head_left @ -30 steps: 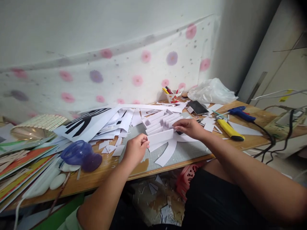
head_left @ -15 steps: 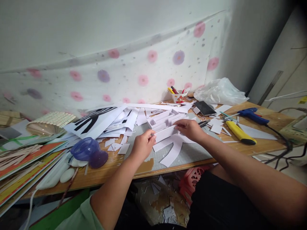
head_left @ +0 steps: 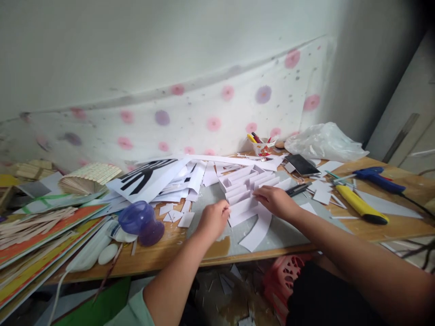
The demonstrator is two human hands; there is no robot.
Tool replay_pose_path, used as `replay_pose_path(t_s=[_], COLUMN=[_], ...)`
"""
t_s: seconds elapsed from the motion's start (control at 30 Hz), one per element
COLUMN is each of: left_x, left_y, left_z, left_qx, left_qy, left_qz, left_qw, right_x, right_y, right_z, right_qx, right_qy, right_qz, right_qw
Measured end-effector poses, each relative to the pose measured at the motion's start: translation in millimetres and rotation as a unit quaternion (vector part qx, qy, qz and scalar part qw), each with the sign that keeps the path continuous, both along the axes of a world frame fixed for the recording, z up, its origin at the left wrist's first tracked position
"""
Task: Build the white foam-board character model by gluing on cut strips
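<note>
Pinching the front upright strip (head_left: 243,207) of a white ridged piece (head_left: 240,177) at the centre of the frame, we have our left grip (head_left: 212,221) narrow at its left end and our right grip (head_left: 278,202) narrow at its right. The piece sits on a grey mat (head_left: 288,233) on the bench (head_left: 149,261); a yellow cutter (head_left: 358,201) lies at right.

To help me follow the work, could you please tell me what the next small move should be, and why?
I would probably press the front white strip gently downward: it stands on edge over the flat white piece, with the left hand at one end and the right hand near the other.
</note>
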State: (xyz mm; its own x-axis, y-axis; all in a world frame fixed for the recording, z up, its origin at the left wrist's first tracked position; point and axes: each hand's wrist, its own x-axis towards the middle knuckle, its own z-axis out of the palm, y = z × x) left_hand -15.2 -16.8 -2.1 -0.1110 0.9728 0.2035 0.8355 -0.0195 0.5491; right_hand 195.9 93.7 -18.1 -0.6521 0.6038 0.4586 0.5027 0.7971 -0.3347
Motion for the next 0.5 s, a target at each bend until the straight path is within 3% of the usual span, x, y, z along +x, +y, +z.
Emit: replay_pose_path(t_s=[0.33,0.5], left_x=[15,-12], left_y=[-25,-51], left_z=[15.2,22.3], left_qx=[0.041,0.069], left_qy=[0.059,0.055], left_qz=[-0.028,0.046], left_qw=[0.997,0.995], right_x=[14,28], right_y=[-2,-4], right_z=[-8.0,-6.1], right_qx=[0.059,0.086], right_qy=[-0.026,-0.009], right_qz=[0.067,0.071], right_qw=[0.996,0.994])
